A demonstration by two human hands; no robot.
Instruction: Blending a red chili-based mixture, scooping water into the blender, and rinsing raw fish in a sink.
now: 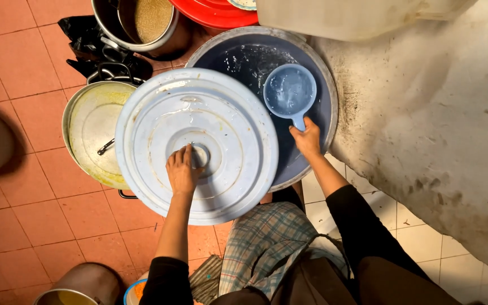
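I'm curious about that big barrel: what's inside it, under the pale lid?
The barrel holds clear water where it is uncovered. The right hand holds a blue scoop over it. The left hand holds the lid, which hides the rest.

Orange-tiled floor (pixel 24 73) beside a stained grey wall (pixel 436 130).

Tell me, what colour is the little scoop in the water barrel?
The scoop is light blue, clearest in the head view.
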